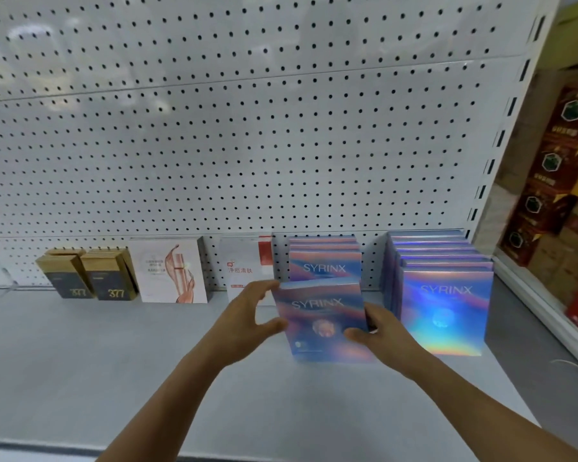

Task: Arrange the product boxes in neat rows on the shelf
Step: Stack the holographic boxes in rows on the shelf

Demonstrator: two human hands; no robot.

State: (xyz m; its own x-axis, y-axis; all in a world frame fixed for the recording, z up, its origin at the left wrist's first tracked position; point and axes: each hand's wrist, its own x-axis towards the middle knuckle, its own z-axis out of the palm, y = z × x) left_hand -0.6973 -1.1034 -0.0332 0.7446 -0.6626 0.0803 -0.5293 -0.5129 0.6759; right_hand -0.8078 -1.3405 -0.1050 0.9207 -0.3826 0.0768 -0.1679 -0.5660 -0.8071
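In the head view, a flat iridescent blue-and-pink cardboard box printed SYRINX (322, 320) stands upright and slightly tilted on the grey shelf (114, 361), held between both hands. The left hand (247, 315) is at the box's left edge: its fingers (264, 286) curl over the upper left corner and the thumb lies against the left side lower down. The right hand (377, 331) is at the right edge, the thumb pressed on the front face near the lower right and the other fingers wrapped behind the right side. So both hands are gripping the box, one on each side.

Directly behind the held box stands a row of matching SYRINX boxes (326, 258) against the white perforated back panel (247, 128); about four top edges show, though the count is uncertain. To the right, just apart, is a second row of the same SYRINX boxes (442, 295), roughly seven deep, its front box facing the camera.

Left of the held box stands a white box with red Chinese characters (244, 261), partly hidden by the left hand. Further left is a white square box with a pink swirl picture (171, 270). Leftmost are two black-and-gold boxes marked 377 (87, 275), side by side and leaning backwards.

At the right edge, beyond the shelf's slotted upright, dark red cartons (554, 181) are stacked, blurred.
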